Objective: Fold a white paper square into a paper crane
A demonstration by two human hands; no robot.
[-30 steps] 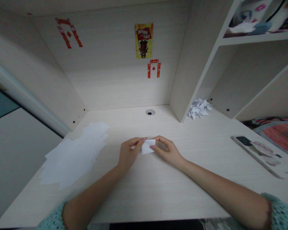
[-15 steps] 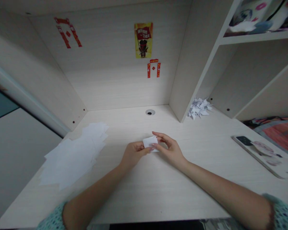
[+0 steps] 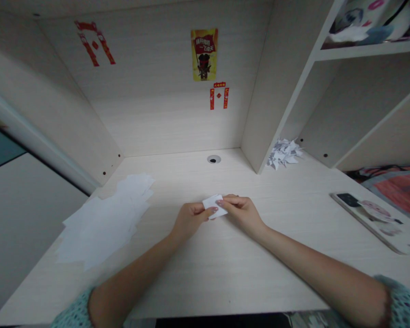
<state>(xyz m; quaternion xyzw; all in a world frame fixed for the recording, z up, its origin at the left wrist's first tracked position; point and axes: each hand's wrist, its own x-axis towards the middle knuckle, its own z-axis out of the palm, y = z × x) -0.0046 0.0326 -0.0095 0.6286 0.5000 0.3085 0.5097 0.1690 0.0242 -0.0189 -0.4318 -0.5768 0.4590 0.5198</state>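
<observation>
A small folded piece of white paper (image 3: 212,201) is held just above the middle of the desk (image 3: 225,273). My left hand (image 3: 190,221) grips its left side, thumb lying across the front. On the right, my right hand (image 3: 243,212) pinches the same paper between thumb and fingers. Most fingertips are hidden behind the paper. To the left of my left hand lies a spread of overlapping white paper sheets (image 3: 105,223).
A heap of folded white paper pieces (image 3: 284,154) sits at the foot of the upright divider (image 3: 271,109). At the right lies a phone (image 3: 372,223) with a ring grip. The back panel has a cable hole (image 3: 213,159) below it.
My right fingers, partly spread behind the paper before, have closed onto its upper right side. The paper has tilted slightly, and the view has shifted a little.
</observation>
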